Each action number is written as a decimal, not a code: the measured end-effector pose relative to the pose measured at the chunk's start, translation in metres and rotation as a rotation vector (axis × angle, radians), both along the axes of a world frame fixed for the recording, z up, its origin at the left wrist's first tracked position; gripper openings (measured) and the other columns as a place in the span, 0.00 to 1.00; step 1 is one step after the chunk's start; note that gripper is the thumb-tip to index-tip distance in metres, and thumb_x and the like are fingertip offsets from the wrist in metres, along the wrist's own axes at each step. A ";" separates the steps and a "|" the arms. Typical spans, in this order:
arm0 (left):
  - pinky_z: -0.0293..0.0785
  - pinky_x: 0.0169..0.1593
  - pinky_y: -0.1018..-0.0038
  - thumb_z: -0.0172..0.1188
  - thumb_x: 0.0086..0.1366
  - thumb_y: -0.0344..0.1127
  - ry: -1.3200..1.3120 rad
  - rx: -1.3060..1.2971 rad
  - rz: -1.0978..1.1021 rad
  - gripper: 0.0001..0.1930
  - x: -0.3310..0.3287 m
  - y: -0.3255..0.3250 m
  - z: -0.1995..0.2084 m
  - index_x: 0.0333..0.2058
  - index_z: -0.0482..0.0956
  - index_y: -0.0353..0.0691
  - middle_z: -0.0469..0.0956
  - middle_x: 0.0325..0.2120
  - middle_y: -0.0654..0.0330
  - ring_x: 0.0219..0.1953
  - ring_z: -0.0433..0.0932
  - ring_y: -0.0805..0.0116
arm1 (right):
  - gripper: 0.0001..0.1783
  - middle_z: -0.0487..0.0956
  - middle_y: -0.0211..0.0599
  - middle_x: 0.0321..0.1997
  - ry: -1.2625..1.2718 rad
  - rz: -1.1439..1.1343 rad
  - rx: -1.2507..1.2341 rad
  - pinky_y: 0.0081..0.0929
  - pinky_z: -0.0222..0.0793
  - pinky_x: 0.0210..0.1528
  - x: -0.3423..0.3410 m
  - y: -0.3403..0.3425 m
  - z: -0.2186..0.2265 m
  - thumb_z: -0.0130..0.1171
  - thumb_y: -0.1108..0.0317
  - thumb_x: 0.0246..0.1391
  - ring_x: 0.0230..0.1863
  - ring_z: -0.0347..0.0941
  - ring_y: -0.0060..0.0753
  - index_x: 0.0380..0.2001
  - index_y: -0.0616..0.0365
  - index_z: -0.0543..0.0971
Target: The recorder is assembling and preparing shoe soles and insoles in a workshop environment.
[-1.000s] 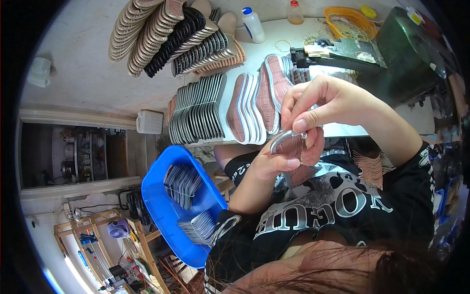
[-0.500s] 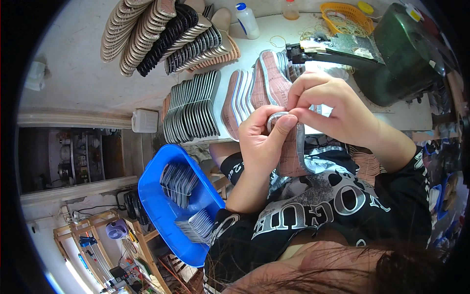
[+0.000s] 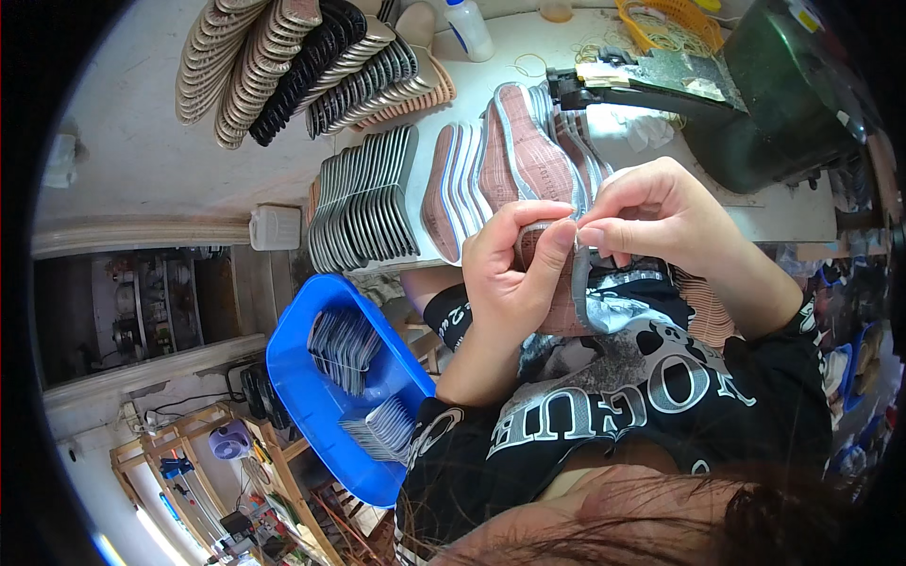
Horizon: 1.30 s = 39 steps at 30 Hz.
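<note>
In my left hand (image 3: 510,269) is a reddish-brown insole (image 3: 562,309) with a grey bound edge, its end gripped between thumb and fingers. The thumb and forefinger of my right hand (image 3: 661,212) are pinched together at that same edge, close to my left fingertips. Whatever lies between the right fingertips is too small to make out. Just beyond my hands, similar brown insoles (image 3: 538,156) with pale edging stand in a row on the white table (image 3: 491,71). A banded stack of grey-edged insoles (image 3: 366,203) sits left of them.
A dark green machine (image 3: 779,104) with an arm occupies the table's right. Behind are a yellow basket (image 3: 672,24) of rubber bands and a white bottle (image 3: 469,30). Beige and black insole stacks (image 3: 302,71) stand at the far left. A blue tub (image 3: 311,415) holding insole bundles is beside my left arm.
My right hand has moved slightly down along the insole's edge, its fingers now more closed together. The left hand keeps its grip. The whole view has shifted a little.
</note>
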State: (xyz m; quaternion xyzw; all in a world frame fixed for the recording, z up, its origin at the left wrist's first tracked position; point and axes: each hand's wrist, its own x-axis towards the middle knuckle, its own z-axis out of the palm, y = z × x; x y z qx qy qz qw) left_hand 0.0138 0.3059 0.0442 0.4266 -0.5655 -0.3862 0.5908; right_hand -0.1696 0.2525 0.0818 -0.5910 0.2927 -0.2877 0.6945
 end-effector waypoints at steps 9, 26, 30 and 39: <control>0.68 0.32 0.82 0.60 0.64 0.37 0.036 -0.006 -0.062 0.12 0.001 0.000 -0.001 0.38 0.77 0.33 0.78 0.27 0.61 0.28 0.74 0.79 | 0.06 0.71 0.34 0.22 0.262 -0.127 -0.583 0.18 0.62 0.25 0.006 0.011 0.009 0.61 0.73 0.49 0.22 0.68 0.25 0.26 0.64 0.74; 0.67 0.34 0.83 0.59 0.65 0.38 0.016 0.025 -0.032 0.12 0.003 0.002 -0.003 0.39 0.76 0.34 0.77 0.28 0.63 0.30 0.73 0.79 | 0.08 0.77 0.32 0.28 -0.105 -0.116 -0.159 0.16 0.67 0.30 0.004 0.017 -0.017 0.61 0.73 0.54 0.28 0.72 0.16 0.35 0.68 0.79; 0.67 0.34 0.83 0.58 0.65 0.37 -0.014 0.011 -0.036 0.11 0.002 0.004 0.001 0.37 0.76 0.34 0.76 0.28 0.63 0.29 0.72 0.79 | 0.06 0.77 0.30 0.26 -0.071 -0.151 -0.218 0.16 0.65 0.27 0.006 0.020 -0.017 0.61 0.74 0.52 0.26 0.71 0.15 0.32 0.67 0.78; 0.68 0.48 0.73 0.40 0.69 0.58 0.510 0.331 -0.535 0.29 0.017 -0.005 0.007 0.46 0.67 0.32 0.73 0.38 0.55 0.45 0.74 0.68 | 0.06 0.71 0.31 0.22 -0.068 -0.213 -0.585 0.18 0.61 0.23 0.010 0.019 -0.016 0.61 0.78 0.45 0.21 0.66 0.20 0.29 0.65 0.77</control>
